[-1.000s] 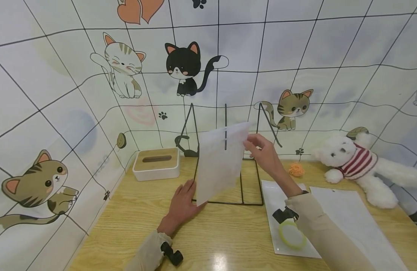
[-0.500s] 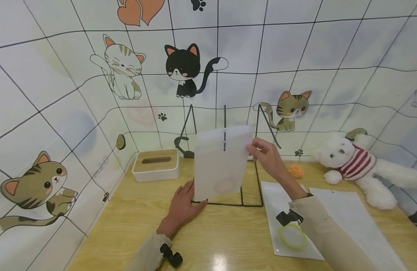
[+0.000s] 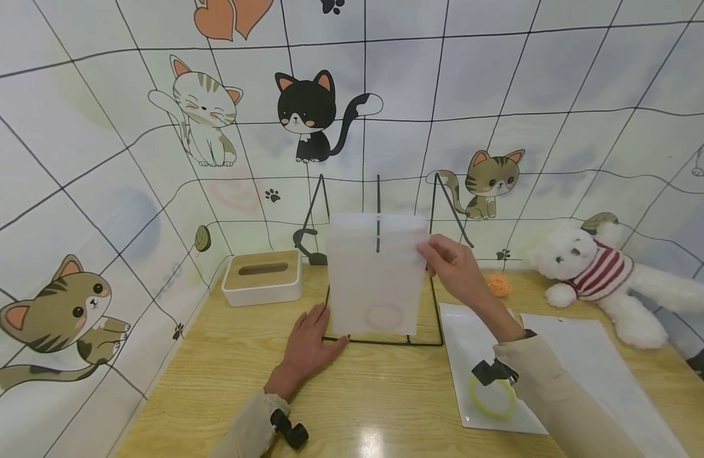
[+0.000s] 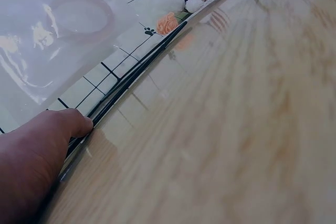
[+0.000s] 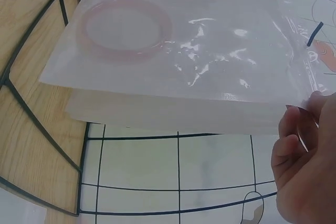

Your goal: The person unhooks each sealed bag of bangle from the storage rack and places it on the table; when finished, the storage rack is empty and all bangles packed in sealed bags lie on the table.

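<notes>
A translucent plastic bag (image 3: pixel 374 280) hangs on the middle prong (image 3: pixel 378 191) of a black wire rack (image 3: pixel 441 318); a faint pink ring (image 5: pixel 126 30) shows inside it. My right hand (image 3: pixel 455 264) pinches the bag's upper right edge between thumb and fingers. In the right wrist view, a second pale sheet or bag (image 5: pixel 173 114) lies behind the front one. Flat on the table, my left hand (image 3: pixel 307 343) touches the rack's lower left corner with its fingers extended. The left thumb rests against the black base wire (image 4: pixel 110 98) in the left wrist view.
A white tissue box with a wooden lid (image 3: pixel 262 278) stands left of the rack. To the right lie a bag with a yellow ring (image 3: pixel 493 395), white sheets (image 3: pixel 592 369), an orange flower-like item (image 3: pixel 499 284) and a white plush bear (image 3: pixel 592 280). A patterned wall covering rises behind.
The bag has swung from an angle to face forward, its lower right corner moving right. My right hand has shifted slightly right with its edge. The left hand stays in place.
</notes>
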Available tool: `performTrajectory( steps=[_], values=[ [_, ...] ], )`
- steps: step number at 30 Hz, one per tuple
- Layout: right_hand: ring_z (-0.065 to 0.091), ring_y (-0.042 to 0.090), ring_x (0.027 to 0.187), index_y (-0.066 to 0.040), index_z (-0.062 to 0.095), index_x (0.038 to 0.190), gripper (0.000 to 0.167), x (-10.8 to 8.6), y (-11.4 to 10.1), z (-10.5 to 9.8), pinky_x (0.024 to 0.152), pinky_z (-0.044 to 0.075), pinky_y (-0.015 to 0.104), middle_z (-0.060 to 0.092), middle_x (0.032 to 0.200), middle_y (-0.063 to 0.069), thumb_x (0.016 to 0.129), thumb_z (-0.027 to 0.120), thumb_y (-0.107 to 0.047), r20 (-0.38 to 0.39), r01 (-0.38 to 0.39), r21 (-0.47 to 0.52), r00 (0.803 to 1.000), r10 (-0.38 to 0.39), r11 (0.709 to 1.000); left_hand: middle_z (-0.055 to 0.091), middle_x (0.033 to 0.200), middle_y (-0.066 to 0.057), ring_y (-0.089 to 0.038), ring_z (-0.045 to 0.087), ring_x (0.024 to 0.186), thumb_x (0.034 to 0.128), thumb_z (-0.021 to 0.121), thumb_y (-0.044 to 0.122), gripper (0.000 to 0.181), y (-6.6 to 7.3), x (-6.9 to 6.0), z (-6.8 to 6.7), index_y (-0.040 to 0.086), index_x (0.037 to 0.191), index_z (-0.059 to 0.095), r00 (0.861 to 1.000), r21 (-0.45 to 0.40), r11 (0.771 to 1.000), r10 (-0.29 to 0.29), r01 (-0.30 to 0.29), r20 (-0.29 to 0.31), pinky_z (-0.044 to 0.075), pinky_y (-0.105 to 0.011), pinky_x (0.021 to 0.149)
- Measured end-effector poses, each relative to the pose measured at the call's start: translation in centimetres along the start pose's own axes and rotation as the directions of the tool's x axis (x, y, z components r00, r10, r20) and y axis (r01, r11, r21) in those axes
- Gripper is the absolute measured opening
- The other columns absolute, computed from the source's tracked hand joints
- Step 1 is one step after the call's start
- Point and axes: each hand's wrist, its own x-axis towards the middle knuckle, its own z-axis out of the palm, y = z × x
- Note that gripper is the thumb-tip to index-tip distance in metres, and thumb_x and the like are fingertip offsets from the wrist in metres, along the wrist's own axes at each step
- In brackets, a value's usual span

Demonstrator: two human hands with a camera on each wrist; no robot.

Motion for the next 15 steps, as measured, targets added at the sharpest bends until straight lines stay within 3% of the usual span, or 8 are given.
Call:
performTrajectory(
  steps=[6,15],
  values=[
    [0.046,0.017,0.052,-0.009,0.064,0.097,0.018,-0.4,-0.6,0.2,0.049,0.037,0.028,0.060,0.065,0.013,0.104,0.054,-0.022,-0.021,0.008,-0.018,1.000,-0.008,1.000,0.043,0.155,-0.015,-0.029,0.039,0.146,0.0912,0.058,0.057,0.084,0.0,0.1,0.0,-0.002,0.150,0.042,1.000,0.000,1.000,-0.008,0.008,0.008,0.029,-0.049,0.120],
    [0.042,0.014,0.048,-0.009,0.062,0.102,0.018,-1.4,-0.8,0.9,0.046,0.034,0.027,0.060,0.064,0.011,0.106,0.050,-0.022,-0.054,0.023,-0.020,0.998,-0.024,1.000,0.043,0.155,-0.016,-0.031,0.040,0.145,0.0919,0.056,0.059,0.086,-0.3,0.0,0.3,-0.002,0.151,0.040,1.000,0.024,1.000,0.017,-0.017,0.000,0.030,-0.050,0.119]
  ],
)
